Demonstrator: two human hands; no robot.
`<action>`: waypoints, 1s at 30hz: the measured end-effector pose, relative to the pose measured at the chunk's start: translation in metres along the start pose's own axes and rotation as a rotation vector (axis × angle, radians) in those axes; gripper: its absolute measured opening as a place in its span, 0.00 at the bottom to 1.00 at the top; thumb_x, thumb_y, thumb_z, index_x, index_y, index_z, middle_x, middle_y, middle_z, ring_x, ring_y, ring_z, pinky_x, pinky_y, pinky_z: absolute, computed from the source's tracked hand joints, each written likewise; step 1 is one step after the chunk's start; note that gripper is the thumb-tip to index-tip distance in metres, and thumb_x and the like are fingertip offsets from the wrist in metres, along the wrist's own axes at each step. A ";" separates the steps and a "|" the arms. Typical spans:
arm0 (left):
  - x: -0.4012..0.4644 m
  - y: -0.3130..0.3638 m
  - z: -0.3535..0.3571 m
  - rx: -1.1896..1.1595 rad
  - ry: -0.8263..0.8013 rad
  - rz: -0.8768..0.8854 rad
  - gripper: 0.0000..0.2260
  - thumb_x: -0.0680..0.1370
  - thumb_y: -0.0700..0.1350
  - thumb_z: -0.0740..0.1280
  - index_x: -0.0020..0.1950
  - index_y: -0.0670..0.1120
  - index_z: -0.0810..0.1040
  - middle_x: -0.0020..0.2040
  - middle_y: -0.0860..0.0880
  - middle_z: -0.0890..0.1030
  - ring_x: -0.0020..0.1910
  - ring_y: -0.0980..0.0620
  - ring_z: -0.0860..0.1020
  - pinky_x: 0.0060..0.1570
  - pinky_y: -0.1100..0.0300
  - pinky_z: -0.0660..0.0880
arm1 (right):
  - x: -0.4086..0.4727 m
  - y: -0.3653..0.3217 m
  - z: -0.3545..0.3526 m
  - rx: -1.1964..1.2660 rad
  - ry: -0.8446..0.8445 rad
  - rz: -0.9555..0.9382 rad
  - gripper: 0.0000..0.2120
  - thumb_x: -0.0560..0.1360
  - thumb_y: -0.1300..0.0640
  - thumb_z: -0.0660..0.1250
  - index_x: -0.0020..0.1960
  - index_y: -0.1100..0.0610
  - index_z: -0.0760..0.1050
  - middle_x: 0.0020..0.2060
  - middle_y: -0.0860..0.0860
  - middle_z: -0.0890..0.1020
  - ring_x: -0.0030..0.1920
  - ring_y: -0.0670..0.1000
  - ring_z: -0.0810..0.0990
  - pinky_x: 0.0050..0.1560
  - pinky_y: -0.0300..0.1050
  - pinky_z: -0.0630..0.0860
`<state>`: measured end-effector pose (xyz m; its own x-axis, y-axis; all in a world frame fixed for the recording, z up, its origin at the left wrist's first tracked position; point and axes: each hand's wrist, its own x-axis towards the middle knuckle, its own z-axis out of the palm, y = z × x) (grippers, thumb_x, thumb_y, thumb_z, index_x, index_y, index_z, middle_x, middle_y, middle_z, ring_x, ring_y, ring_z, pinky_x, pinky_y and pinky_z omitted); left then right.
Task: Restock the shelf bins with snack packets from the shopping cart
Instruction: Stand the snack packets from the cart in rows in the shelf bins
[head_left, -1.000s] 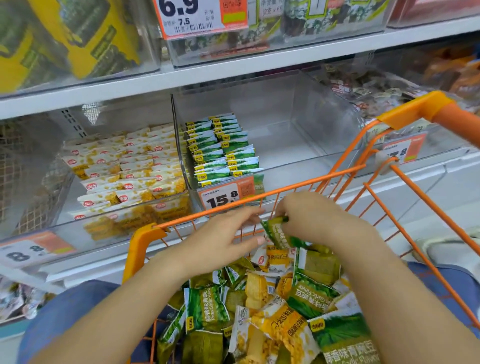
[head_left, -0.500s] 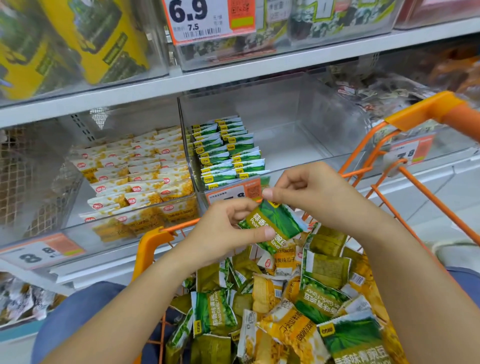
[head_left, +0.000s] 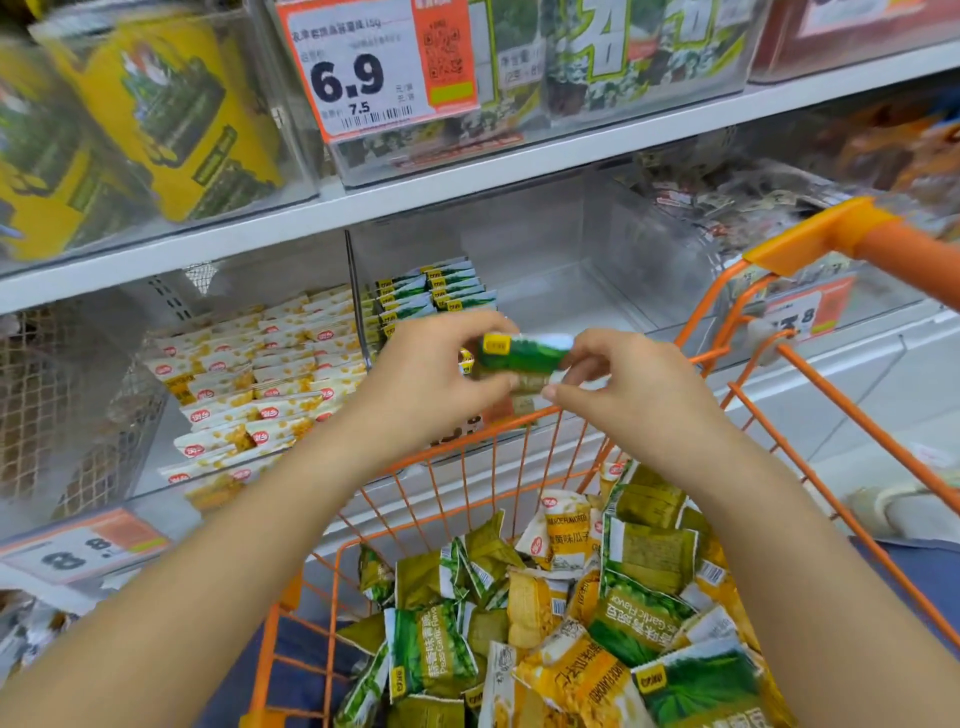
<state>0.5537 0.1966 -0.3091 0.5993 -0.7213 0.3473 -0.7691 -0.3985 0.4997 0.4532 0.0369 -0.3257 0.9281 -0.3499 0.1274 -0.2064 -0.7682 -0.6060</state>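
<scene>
Two hands pinch one green snack packet (head_left: 522, 353) above orange shopping cart (head_left: 810, 244) front rim: left hand (head_left: 431, 379) grips left end, right hand (head_left: 631, 387) right end. Packet held before clear shelf bin (head_left: 571, 270) holding green packets.

So much colour here. The wire shopping cart (head_left: 810, 374) is bright orange all over, handle included. The small foil packet held up between the hands (head_left: 524, 353) is deep green with a yellow logo square and a white edge. The loose heap of snack packets in the cart (head_left: 561, 623) mixes leafy green, olive and corn yellow. In the clear plastic shelf bin on the left (head_left: 156, 467), the rows of flat packets (head_left: 249, 384) are white with yellow speckles and red oval logos. The big paper price tag up top (head_left: 374, 67) is white with black digits and an orange border.
</scene>
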 end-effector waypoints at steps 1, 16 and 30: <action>0.011 0.000 -0.004 0.047 0.038 -0.010 0.10 0.69 0.47 0.75 0.48 0.51 0.80 0.41 0.55 0.81 0.41 0.57 0.77 0.46 0.57 0.74 | 0.001 0.004 0.000 -0.093 0.040 0.027 0.07 0.74 0.46 0.69 0.51 0.46 0.76 0.47 0.43 0.81 0.52 0.49 0.78 0.48 0.46 0.72; 0.081 -0.047 0.031 0.290 -0.672 -0.328 0.16 0.75 0.40 0.68 0.31 0.45 0.66 0.28 0.50 0.62 0.28 0.51 0.60 0.31 0.58 0.57 | 0.006 0.014 0.012 -0.323 -0.072 0.058 0.20 0.80 0.48 0.57 0.69 0.55 0.71 0.70 0.58 0.68 0.66 0.59 0.69 0.67 0.49 0.62; 0.085 -0.048 0.036 0.402 -0.716 -0.183 0.18 0.69 0.31 0.64 0.26 0.45 0.58 0.26 0.49 0.55 0.29 0.51 0.54 0.30 0.59 0.52 | 0.004 0.009 0.008 -0.323 -0.092 0.075 0.19 0.81 0.47 0.56 0.68 0.54 0.71 0.69 0.57 0.68 0.66 0.59 0.69 0.68 0.50 0.62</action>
<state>0.6341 0.1339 -0.3321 0.5411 -0.7567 -0.3668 -0.7751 -0.6180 0.1313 0.4570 0.0325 -0.3369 0.9277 -0.3731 0.0114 -0.3489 -0.8774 -0.3295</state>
